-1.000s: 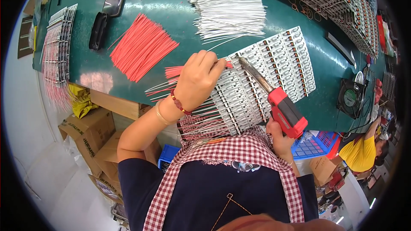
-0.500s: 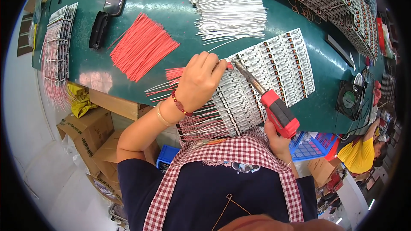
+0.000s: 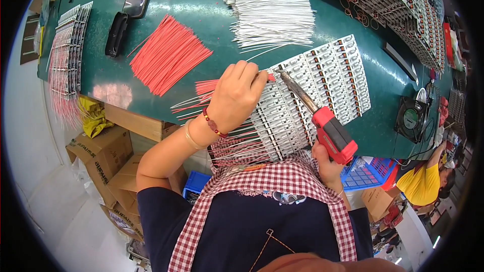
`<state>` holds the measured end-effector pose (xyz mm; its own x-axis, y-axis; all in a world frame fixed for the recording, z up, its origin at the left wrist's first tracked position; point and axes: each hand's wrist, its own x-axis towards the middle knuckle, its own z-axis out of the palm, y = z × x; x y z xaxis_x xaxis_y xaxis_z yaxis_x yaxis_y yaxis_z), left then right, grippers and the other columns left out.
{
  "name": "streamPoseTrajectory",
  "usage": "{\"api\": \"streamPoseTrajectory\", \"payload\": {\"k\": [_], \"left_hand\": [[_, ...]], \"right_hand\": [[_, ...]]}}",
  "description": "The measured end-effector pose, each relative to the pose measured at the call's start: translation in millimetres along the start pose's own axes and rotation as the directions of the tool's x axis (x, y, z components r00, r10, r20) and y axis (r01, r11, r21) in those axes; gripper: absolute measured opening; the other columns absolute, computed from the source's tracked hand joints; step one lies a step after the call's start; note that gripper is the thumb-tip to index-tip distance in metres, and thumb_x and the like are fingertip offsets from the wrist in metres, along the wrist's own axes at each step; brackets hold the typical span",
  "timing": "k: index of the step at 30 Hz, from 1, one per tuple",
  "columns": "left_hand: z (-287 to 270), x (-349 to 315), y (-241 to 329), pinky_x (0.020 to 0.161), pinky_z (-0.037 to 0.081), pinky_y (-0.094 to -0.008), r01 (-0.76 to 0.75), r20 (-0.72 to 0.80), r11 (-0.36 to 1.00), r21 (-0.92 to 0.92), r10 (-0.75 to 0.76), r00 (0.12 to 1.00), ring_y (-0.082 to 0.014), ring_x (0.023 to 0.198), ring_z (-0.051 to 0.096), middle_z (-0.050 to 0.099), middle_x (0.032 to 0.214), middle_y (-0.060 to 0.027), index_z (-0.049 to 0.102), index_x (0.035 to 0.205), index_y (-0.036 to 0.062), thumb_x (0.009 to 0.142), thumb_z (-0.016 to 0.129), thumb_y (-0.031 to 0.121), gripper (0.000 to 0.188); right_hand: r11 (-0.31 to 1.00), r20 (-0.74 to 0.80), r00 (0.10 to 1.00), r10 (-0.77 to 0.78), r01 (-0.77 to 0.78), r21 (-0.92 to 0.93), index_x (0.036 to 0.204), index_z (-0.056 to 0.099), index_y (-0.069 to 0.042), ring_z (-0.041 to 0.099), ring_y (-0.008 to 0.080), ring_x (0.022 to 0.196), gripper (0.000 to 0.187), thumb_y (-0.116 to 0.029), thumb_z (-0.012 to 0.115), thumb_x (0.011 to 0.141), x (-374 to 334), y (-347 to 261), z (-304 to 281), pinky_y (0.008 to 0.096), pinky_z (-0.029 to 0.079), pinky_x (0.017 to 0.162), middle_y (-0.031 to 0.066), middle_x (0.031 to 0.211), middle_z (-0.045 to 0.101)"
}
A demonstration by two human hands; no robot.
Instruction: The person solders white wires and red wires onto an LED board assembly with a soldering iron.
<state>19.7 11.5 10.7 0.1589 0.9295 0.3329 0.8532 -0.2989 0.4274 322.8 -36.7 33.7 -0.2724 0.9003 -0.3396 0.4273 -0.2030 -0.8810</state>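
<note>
My left hand pinches a bundle of red wires, whose ends poke past my fingertips at the upper left edge of a white circuit board panel. In my right hand is a red and black soldering iron. Its metal tip points up and left, over the board close to the red wire ends; whether it touches anything I cannot tell. Along the panel's lower left edge, white and red wires stick out toward my checked apron.
A pile of red wires and a pile of white wires lie on the green table. Stacked board panels stand far right, wired panels far left. A small fan sits at right; a person in yellow is beyond.
The soldering iron has shifted slightly right and down, its tip a little farther from the red wire ends. My left hand stays nearly in place.
</note>
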Motion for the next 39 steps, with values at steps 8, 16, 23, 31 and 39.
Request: {"api": "streamPoseTrajectory", "payload": {"k": [8,16,23,31,39], "left_hand": [[3.0,-1.7,-4.0,0.068,0.044,-0.0356,0.014,-0.045,0.997,-0.077,-0.018,0.999,-0.0245,0.077,0.054,0.055,0.085,-0.0085,0.066,0.098,0.0019,0.07,0.062,-0.005,0.03],[-3.2,-2.2,1.1,0.07,0.043,-0.0349,-0.048,0.017,0.998,-0.041,0.049,0.999,-0.0241,0.079,0.053,0.055,0.088,-0.0084,0.065,0.101,0.0018,0.071,0.062,-0.002,0.03],[1.0,-6.6,5.5,0.07,0.043,-0.0349,-0.078,0.042,0.996,0.032,0.076,0.996,-0.024,0.08,0.053,0.055,0.089,-0.0085,0.064,0.104,0.0006,0.075,0.063,0.001,0.03],[1.4,-6.1,6.0,0.069,0.043,-0.0349,-0.074,0.021,0.997,-0.009,0.074,0.997,-0.0244,0.079,0.054,0.056,0.089,-0.0096,0.065,0.103,-0.0019,0.075,0.063,0.0,0.029],[3.1,-7.4,4.7,0.068,0.043,-0.0347,-0.062,0.002,0.998,-0.022,0.062,0.998,-0.0245,0.079,0.054,0.057,0.088,-0.0099,0.066,0.102,-0.002,0.073,0.064,-0.001,0.029]], "right_hand": [[0.991,-0.079,0.996,-0.052,0.061,0.119,0.116,0.057,0.006,0.054,0.0131,0.063,0.029,-0.014,0.061,0.095,1.0,-5.6,9.5,0.0283,0.046,0.058,0.0067,0.079,0.059],[0.976,-0.055,0.996,-0.063,0.073,0.206,0.124,0.053,0.005,0.053,0.0135,0.063,0.035,-0.013,0.06,0.096,-2.2,-2.0,7.0,0.0293,0.045,0.057,0.0072,0.078,0.058],[0.984,-0.034,0.999,0.006,0.0,0.177,0.1,0.057,0.004,0.053,0.0141,0.06,0.027,-0.022,0.063,0.095,-8.9,2.5,7.0,0.0282,0.044,0.056,0.0079,0.075,0.057],[0.96,0.066,0.997,0.04,-0.057,0.274,0.12,0.064,0.002,0.062,0.0155,0.097,0.028,-0.01,0.064,0.095,-13.6,14.9,-0.7,0.0321,0.051,0.085,0.0077,0.108,0.067],[0.968,0.089,0.995,0.042,-0.063,0.244,0.119,0.064,0.002,0.062,0.016,0.098,0.028,-0.011,0.064,0.094,-12.2,13.7,-1.6,0.0321,0.051,0.086,0.0077,0.108,0.067]]}}
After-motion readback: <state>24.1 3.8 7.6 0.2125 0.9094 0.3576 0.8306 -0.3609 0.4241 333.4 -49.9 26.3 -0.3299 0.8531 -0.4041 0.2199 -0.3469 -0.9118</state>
